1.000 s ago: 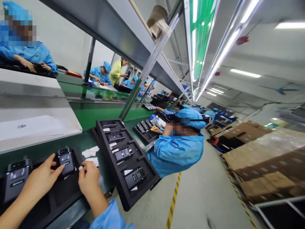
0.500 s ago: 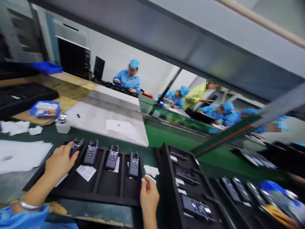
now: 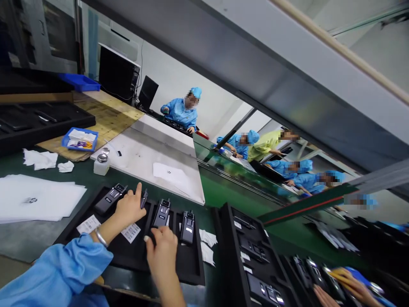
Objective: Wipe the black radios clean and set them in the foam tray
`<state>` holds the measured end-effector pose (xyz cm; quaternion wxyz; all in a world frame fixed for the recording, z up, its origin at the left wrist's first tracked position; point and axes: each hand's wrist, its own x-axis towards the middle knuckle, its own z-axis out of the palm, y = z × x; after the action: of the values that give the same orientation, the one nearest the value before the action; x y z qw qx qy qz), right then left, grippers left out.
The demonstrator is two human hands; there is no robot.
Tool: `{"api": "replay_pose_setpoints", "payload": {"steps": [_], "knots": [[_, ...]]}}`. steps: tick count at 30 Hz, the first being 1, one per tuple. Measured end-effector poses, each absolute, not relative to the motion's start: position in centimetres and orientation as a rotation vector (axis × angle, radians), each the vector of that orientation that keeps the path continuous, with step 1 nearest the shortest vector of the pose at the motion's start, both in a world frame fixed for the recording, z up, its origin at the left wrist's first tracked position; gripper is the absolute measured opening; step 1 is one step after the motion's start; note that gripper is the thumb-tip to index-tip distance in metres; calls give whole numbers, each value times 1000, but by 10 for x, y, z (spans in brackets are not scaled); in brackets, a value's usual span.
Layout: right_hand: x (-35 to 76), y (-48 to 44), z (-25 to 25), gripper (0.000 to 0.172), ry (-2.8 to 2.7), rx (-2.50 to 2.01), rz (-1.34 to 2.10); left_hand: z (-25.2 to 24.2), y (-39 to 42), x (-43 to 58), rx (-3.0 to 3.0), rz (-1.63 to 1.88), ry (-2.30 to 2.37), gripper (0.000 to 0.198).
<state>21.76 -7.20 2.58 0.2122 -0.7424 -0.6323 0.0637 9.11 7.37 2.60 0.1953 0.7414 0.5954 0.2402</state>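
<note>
A black foam tray [image 3: 126,258] in front of me holds several dark handheld radios with short antennas. My left hand [image 3: 129,209] is over the second radio [image 3: 144,198] from the left, fingers and thumb around its upper part; most of that radio is hidden. Just left of that hand the first radio [image 3: 108,199] lies tilted. My right hand [image 3: 162,251] has its thumb apart from its curled fingers, at the lower end of the third radio [image 3: 162,213]; contact is unclear. The fourth radio [image 3: 188,228] lies to its right. Printed label sheets [image 3: 131,233] lie in the tray.
A second black tray [image 3: 234,251] with radios stands to the right. Beyond it, another person's hands [image 3: 351,283] work over more radios. White sheets [image 3: 35,198], a dispenser bottle [image 3: 101,164] and a blue box [image 3: 79,140] are on the left. A slanted beam [image 3: 306,204] crosses at right.
My left hand has moved right from the first radio to the second. My right hand has left the white paper beside the tray and come left to the third radio. The view has shifted.
</note>
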Motion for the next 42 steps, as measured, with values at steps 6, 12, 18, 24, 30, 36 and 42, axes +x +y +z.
{"api": "replay_pose_setpoints", "payload": {"steps": [6,12,18,24,30,36,42], "knots": [[160,-14,36,23,-2072,-2241,322,18,86,50,1750,1056,1523,92],[147,9,33,33,-2015,-2364,385,13,84,47,1557,1292,1423,91],[166,19,24,21,-1735,-2287,555,14,81,50,1499,1336,1368,92],[171,28,17,20,-1581,-2248,512,16,81,48,1491,1321,1359,90],[151,14,27,39,-1772,-2257,505,16,81,48,1500,1323,1367,88],[134,9,34,60,-1893,-2396,505,20,81,47,1474,1363,1352,89],[141,10,36,72,-1764,-2391,691,19,83,47,1497,1380,1343,90]]}}
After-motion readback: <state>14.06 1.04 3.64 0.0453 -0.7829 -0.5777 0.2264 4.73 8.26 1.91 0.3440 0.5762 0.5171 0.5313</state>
